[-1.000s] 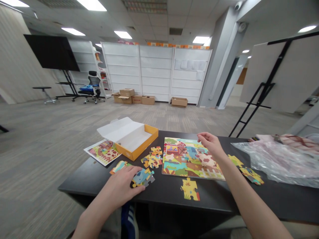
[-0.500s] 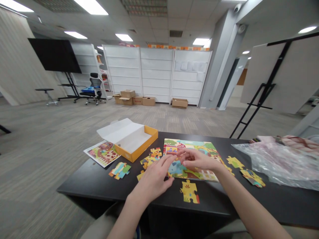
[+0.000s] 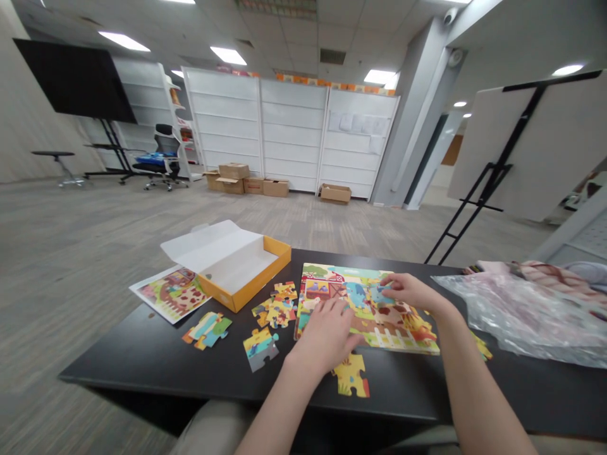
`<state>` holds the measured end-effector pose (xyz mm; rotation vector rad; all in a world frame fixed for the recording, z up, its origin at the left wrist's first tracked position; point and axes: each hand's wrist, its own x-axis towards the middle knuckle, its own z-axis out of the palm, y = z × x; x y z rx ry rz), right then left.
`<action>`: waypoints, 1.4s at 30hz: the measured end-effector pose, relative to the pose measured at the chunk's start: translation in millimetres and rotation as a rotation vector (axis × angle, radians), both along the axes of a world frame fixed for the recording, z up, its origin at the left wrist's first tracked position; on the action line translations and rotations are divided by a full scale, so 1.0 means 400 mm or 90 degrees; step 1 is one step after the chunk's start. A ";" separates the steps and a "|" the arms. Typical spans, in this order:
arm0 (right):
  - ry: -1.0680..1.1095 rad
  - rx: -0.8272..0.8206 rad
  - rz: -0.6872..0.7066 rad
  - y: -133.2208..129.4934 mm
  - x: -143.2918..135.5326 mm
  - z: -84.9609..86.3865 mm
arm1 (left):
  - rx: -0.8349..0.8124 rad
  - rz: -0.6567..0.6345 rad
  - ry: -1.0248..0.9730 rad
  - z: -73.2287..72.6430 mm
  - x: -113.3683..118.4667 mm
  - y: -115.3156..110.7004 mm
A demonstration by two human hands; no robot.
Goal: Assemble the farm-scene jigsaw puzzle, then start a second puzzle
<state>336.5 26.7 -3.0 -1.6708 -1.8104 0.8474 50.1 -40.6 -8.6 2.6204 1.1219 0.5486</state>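
Note:
A farm-scene jigsaw puzzle (image 3: 403,338) lies on the dark table in front of me. My left hand (image 3: 327,332) rests open over its lower left part, fingers spread and palm down. Toward the upper right of the picture, my right hand (image 3: 410,292) is closed, its thumb and fingertips on a light-blue puzzle piece (image 3: 378,294). A yellow puzzle piece (image 3: 351,376) sits just below the board, partly under my left wrist. Left of the board are a small heap of puzzle pieces (image 3: 277,309), a yellow-and-grey piece (image 3: 260,347) and joined pieces (image 3: 207,330).
An open yellow box (image 3: 258,278) with a white lid stands at the table's back left, beside a printed picture sheet (image 3: 173,294). Clear plastic bags (image 3: 512,322) lie on the right. More yellow pieces (image 3: 482,346) show behind my right forearm.
My right hand has moved right and away across the puzzle. My left hand has shifted right, onto the board's lower left, uncovering the yellow-and-grey piece. The camera view has turned slightly.

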 end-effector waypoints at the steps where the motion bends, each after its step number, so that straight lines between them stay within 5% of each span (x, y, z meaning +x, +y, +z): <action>1: -0.011 -0.025 0.002 -0.001 0.005 0.000 | -0.002 0.004 0.006 -0.001 0.009 0.001; 8: -0.076 -0.124 0.028 -0.019 -0.045 0.016 | 0.007 0.008 0.047 -0.010 0.032 0.004; 21: -0.309 0.005 0.005 -0.017 -0.075 0.022 | 0.026 -0.005 0.051 -0.013 0.037 0.005; 28: -0.090 0.031 0.092 -0.016 -0.060 0.011 | 0.029 -0.001 0.055 -0.018 0.036 0.008; 34: 0.108 -0.005 0.133 -0.043 -0.058 0.052 | 0.029 -0.002 0.053 -0.017 0.035 0.007; 42: 0.023 -0.059 0.128 -0.020 -0.055 0.021 | 0.025 0.003 0.057 -0.011 0.038 0.004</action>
